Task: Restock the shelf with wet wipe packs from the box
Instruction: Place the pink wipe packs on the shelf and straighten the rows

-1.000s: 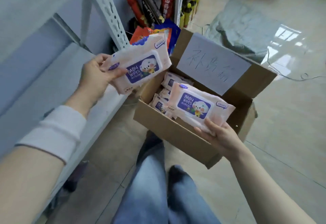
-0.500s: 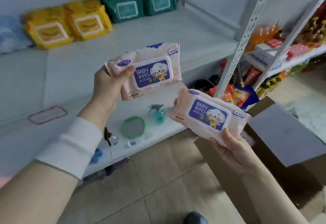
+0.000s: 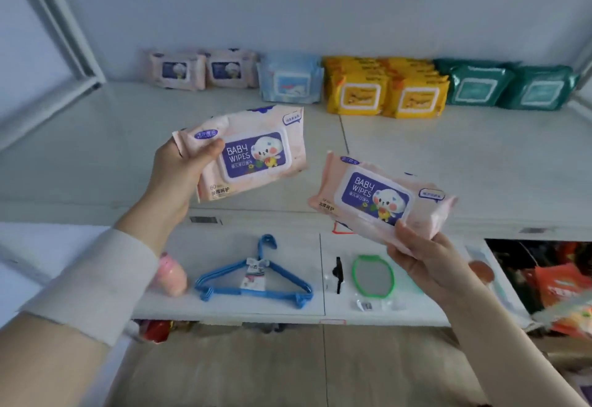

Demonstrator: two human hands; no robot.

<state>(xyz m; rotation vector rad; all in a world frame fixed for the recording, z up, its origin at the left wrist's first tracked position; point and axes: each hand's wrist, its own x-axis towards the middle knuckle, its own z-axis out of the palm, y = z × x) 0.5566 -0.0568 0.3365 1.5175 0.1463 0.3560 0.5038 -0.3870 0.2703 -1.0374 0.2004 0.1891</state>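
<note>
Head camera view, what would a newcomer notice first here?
Two pink baby wipes packs stand out mid-frame: the left hand grips the upper pack, the right hand grips the lower pack. Behind them, a colourful row lines the back of the white shelf: pink packs, blue pack, yellow packs, green packs.

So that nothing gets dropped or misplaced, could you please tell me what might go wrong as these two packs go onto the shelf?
The right hand holds the right pack by one edge, tilted; that grip may let it slip.
The matching pink packs sit far back beside the blue pack; reaching with the left pack in the left hand could knock that row.
</note>
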